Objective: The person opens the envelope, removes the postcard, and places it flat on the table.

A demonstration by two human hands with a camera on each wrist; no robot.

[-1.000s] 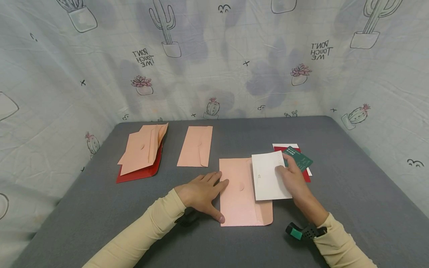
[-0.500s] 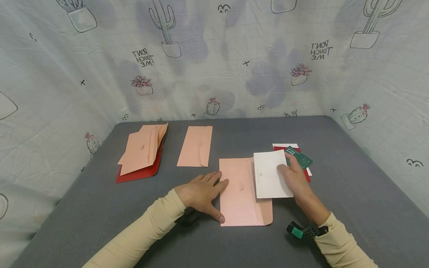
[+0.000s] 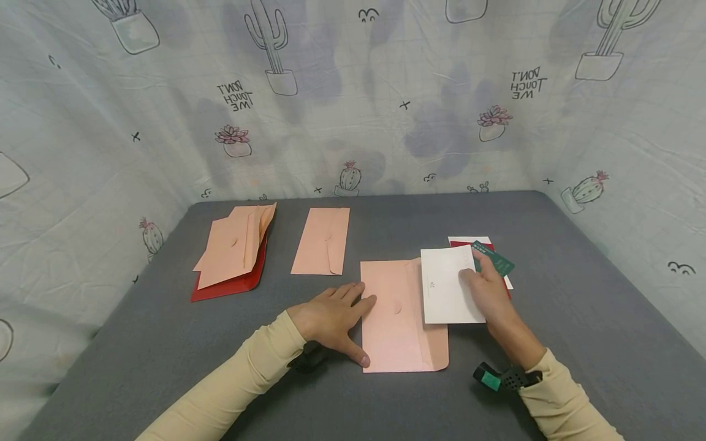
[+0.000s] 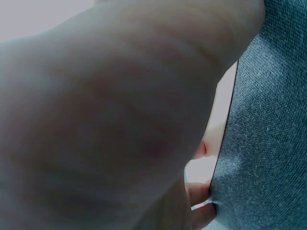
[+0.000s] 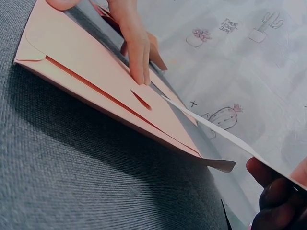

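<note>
1. Left hand [image 3: 331, 318] flat, fingers straight, pressing the left edge of the pink envelope [image 3: 394, 318] on the grey tabletop [image 3: 165, 343].
2. Right hand [image 3: 488, 294] grip clamped on a white card [image 3: 447, 288], pinched at its right edge; card overlaps the envelope's right side, over the open flap.
3. Green card [image 3: 499, 260] and red card [image 3: 504, 288] just behind right hand.
4. Second pink envelope [image 3: 322, 242] further back; envelope pile [image 3: 234, 245] on red sheet [image 3: 220, 288] at left.
</note>
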